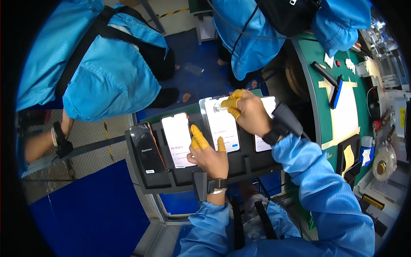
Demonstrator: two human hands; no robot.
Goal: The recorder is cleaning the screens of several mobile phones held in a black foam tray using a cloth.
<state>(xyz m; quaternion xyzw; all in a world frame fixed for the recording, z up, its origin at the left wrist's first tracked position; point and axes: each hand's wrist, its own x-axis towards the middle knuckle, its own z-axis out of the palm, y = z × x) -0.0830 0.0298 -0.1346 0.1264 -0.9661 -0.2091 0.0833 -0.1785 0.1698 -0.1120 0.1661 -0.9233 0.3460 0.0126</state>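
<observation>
Four slots of a black foam tray (188,183) hold smartphones in a row. My right hand (252,113), in yellow finger cots, pinches a crumpled white wipe (218,105) against the top of the third phone (224,122), whose screen is lit white. My left hand (210,159), also in yellow finger cots, has its thumb at that phone's lower left and its other fingers apart beside the second phone (174,128), lit too. At the far left lies a dark-screened phone (146,147) with an orange edge. My right wrist partly covers a lit phone (262,144).
Two people in blue smocks (111,73) stand across from me, one at left, another (250,38) at the top. At right, a green workbench (314,64) carries a blue-and-black tool (337,92), a black tray (349,158) and a clear tape roll (384,165).
</observation>
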